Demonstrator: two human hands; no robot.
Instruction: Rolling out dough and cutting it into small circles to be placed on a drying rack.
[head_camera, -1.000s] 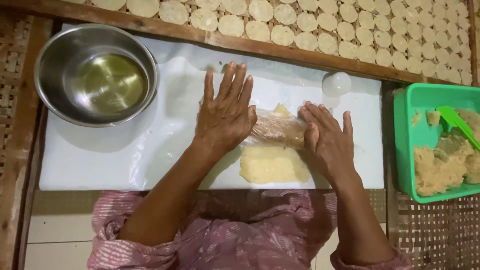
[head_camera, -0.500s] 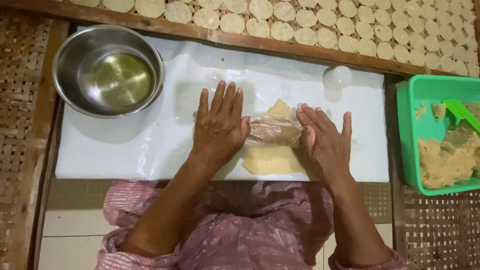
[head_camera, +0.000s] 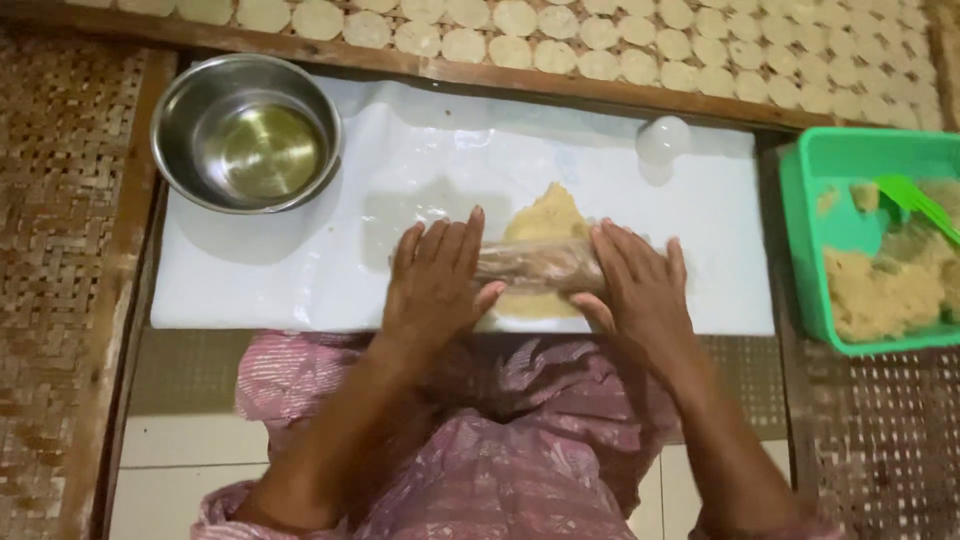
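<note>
Fingers flat and spread on both the left hand (head_camera: 435, 290) and right hand (head_camera: 640, 295), palms pressing a plastic-wrapped roller (head_camera: 535, 265) over the yellow dough (head_camera: 545, 215) on the white board (head_camera: 300, 270); uneven pressure could tear the sheet or squeeze it off the near edge, imo.

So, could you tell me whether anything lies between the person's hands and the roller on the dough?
Nothing visible does. The left hand and right hand rest flat on the ends of the plastic-wrapped roller, which lies across the flattened dough.
</note>
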